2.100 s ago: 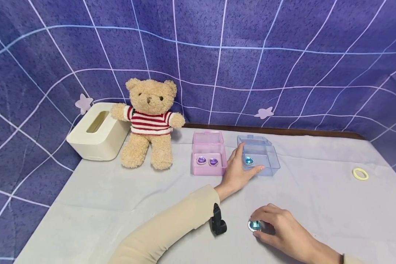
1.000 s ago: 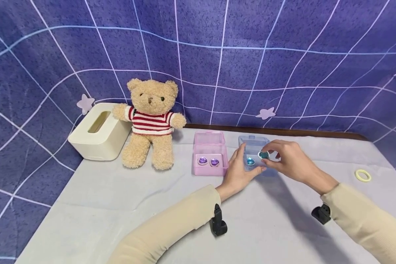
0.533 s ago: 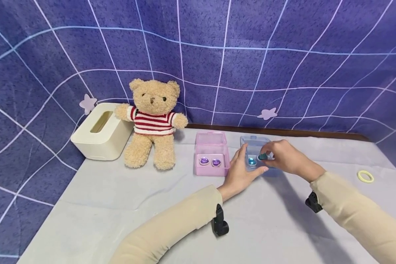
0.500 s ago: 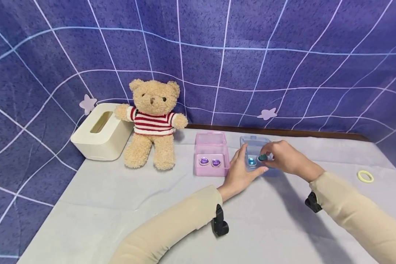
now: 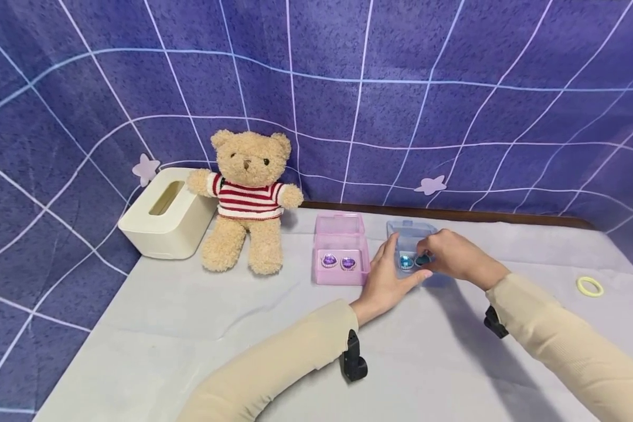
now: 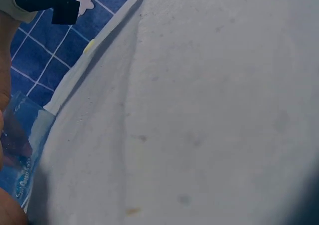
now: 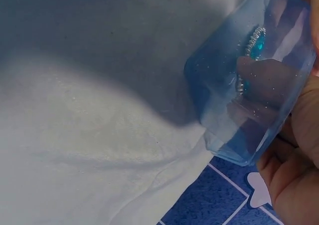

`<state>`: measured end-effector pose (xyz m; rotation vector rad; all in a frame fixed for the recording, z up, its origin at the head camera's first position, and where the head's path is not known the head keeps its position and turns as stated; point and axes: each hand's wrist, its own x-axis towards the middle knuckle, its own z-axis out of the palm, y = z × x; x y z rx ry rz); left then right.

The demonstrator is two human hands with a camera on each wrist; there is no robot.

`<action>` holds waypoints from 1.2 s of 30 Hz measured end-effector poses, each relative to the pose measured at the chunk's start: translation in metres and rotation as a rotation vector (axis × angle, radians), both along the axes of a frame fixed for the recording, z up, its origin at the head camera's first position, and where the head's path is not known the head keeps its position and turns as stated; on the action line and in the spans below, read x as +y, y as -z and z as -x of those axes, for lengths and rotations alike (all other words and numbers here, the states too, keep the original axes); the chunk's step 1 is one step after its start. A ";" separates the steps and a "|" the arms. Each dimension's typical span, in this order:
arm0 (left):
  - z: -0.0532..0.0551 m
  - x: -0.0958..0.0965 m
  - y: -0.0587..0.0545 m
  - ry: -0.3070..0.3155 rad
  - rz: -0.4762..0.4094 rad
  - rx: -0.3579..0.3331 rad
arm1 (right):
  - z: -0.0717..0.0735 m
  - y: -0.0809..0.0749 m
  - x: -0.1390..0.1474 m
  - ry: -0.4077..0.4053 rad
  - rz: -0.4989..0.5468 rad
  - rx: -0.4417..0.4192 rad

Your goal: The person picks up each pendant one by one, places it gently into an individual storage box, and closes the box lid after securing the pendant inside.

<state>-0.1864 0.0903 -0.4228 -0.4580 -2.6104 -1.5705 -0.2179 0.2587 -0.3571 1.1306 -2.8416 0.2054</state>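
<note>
In the head view a clear blue box [image 5: 404, 235] stands with its lid up. My left hand [image 5: 384, 288] rests against it, straight fingers along the left wall and thumb spread across the front. Inside lies one teal jewel [image 5: 406, 262] with a silver beaded rim. To its right, down in the box, my right hand [image 5: 451, 255] pinches a second teal jewel [image 5: 423, 259], partly covered by the fingers. Through the blue wall, the right wrist view shows a beaded rim with teal [image 7: 257, 44]. Left of my left hand, an open pink box [image 5: 340, 240] holds two purple jewels [image 5: 329, 261].
A teddy bear [image 5: 250, 199] in a striped sweater sits left of the pink box, leaning near a cream tissue box [image 5: 163, 225]. A pale yellow ring [image 5: 589, 286] lies on the white cloth [image 5: 200, 328] at right. Behind hangs a blue gridded curtain [image 5: 316, 82].
My right hand has carried the second teal jewel from the front of the cloth up to the blue box and lowered it beside the first. My left hand has stayed at the box.
</note>
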 end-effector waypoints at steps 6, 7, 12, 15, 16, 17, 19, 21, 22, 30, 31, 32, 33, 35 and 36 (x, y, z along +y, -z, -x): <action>0.002 0.000 0.000 0.002 0.020 0.020 | 0.001 0.001 -0.004 0.032 -0.049 0.013; 0.002 0.000 -0.001 0.002 0.021 0.022 | 0.001 0.001 -0.005 0.033 -0.053 0.014; 0.001 0.000 -0.002 0.008 0.025 0.013 | 0.002 -0.004 -0.003 0.016 0.009 -0.013; 0.000 0.000 -0.002 0.011 0.029 0.009 | 0.005 -0.010 0.001 0.041 0.137 0.018; 0.000 -0.001 -0.002 0.012 0.027 0.009 | 0.006 -0.011 0.003 0.067 0.191 0.044; 0.000 -0.001 -0.003 0.014 0.023 0.010 | 0.007 -0.013 0.005 0.105 0.247 0.073; 0.000 -0.001 -0.004 0.013 0.018 0.010 | 0.010 -0.015 0.008 0.201 0.349 0.132; 0.000 -0.001 -0.004 0.014 0.013 0.006 | 0.011 -0.014 0.012 0.331 0.437 0.148; 0.000 -0.001 -0.004 0.015 0.015 0.004 | 0.012 -0.013 0.013 0.403 0.473 0.139; 0.000 -0.001 -0.002 0.014 0.028 -0.013 | 0.017 0.009 0.016 0.838 0.760 -0.226; 0.000 -0.001 -0.002 0.011 0.027 -0.009 | 0.017 0.011 0.015 0.840 0.852 -0.316; 0.000 -0.001 -0.002 0.010 0.027 -0.006 | 0.018 0.013 0.015 0.829 0.950 -0.404; 0.000 -0.001 -0.002 0.009 0.025 -0.003 | 0.019 0.014 0.014 0.808 1.046 -0.490; 0.001 -0.001 -0.001 0.009 0.026 0.000 | 0.021 0.017 0.014 0.753 1.217 -0.631; 0.001 -0.001 -0.001 0.011 0.026 -0.001 | 0.022 0.018 0.013 0.720 1.295 -0.691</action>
